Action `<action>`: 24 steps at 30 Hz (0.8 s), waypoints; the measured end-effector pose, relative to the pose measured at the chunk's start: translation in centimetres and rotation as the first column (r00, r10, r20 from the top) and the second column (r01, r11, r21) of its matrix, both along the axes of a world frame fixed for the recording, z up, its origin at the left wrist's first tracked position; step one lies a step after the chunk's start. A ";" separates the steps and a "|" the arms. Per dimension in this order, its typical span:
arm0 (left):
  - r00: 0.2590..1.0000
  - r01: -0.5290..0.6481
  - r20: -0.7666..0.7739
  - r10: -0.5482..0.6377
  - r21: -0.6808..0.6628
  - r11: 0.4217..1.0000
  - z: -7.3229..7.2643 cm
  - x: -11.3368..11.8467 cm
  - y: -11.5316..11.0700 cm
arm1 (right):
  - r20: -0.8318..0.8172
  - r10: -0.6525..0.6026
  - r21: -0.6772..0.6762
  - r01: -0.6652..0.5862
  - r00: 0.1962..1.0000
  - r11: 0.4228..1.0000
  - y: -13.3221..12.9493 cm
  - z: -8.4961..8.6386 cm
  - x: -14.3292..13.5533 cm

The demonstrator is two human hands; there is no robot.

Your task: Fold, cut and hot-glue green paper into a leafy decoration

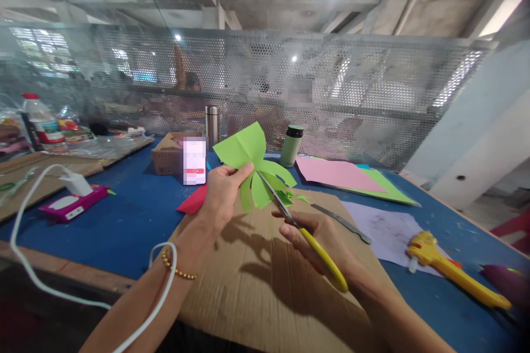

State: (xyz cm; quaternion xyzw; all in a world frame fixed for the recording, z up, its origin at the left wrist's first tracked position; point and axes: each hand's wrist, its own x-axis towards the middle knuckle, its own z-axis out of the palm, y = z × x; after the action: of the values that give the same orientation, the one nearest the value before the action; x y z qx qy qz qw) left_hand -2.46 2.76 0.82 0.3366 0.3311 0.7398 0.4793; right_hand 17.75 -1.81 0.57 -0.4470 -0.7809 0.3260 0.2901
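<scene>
Left grip [223,193] pinches green paper [244,146]; right grip [329,229] holds yellow-handled scissors [326,263] at its strips, apparently cutting, which calls for steadiness.

Bright upright screen [194,160] blurred, its content unreadable

The phone [194,161] stands left of the bottle [292,147], before the box [169,155]

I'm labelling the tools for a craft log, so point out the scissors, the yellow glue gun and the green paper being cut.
Scissors [327,262]: head view, yellow handle.
Yellow glue gun [467,281]: head view, body.
Green paper [244,146]: head view, upper petal.
</scene>
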 end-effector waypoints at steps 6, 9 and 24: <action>0.992 0.093 0.085 -0.091 -0.028 0.995 0.3 -0.1 -0.1 | -0.031 0.008 -0.068 -0.011 0.999 0.998 -0.1 0.2 0.2; 0.988 0.116 0.103 -0.112 -0.034 0.993 0.4 -0.1 -0.1 | -0.059 0.016 -0.083 -0.021 0.998 0.996 0.0 0.2 0.2; 0.984 0.155 0.097 -0.152 -0.034 0.987 0.4 -0.1 -0.2 | -0.122 0.040 -0.140 -0.058 0.992 0.989 -0.1 0.0 0.4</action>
State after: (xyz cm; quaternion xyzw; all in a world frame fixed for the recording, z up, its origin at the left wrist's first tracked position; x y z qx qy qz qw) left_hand -2.51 2.58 1.27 0.3158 0.2965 0.7087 0.5569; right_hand 18.15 -1.94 0.60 -0.4271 -0.7477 0.4142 0.2950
